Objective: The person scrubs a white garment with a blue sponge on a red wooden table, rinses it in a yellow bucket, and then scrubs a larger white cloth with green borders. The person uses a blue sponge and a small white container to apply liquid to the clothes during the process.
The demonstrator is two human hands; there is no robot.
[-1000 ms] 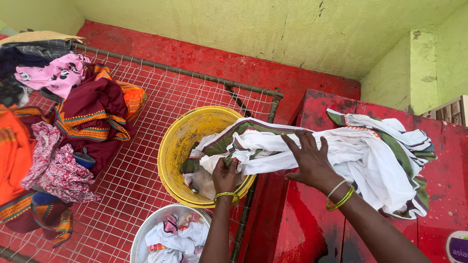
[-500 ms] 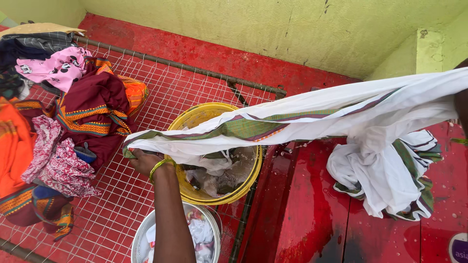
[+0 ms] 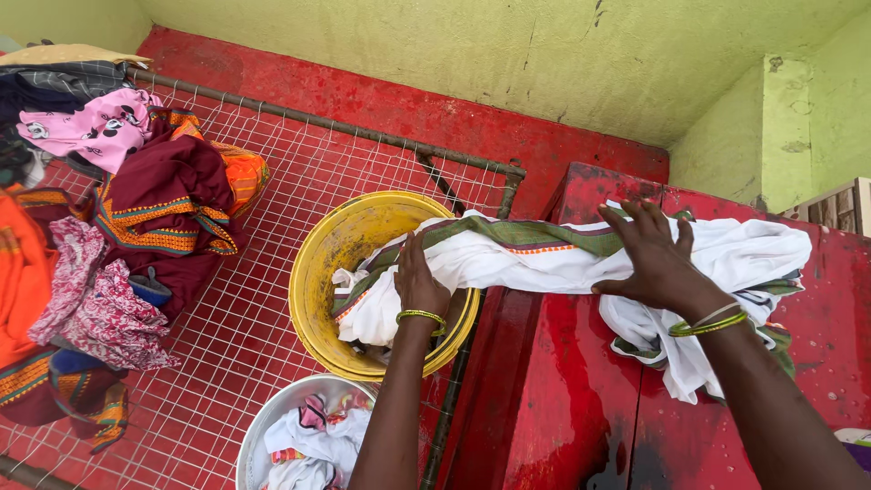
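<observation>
A long white cloth with green and orange borders (image 3: 535, 259) stretches from the yellow bucket (image 3: 331, 263) across to the red ledge (image 3: 562, 381). My left hand (image 3: 419, 281) presses flat on the cloth's end over the bucket's rim. My right hand (image 3: 655, 259) lies spread, palm down, on the bunched part of the cloth on the ledge. Both wrists wear green bangles. More of the cloth hangs in folds over the ledge on the right.
A pile of coloured clothes (image 3: 118, 227) lies on the red wire mesh rack (image 3: 272, 181) at the left. A metal basin (image 3: 272, 426) with white washing stands in front of the bucket. A green wall (image 3: 472, 54) rises behind.
The cloth was held stretched high and wide between both hands. It has come down onto the bucket and ledge, and both hands now press flat on it.
</observation>
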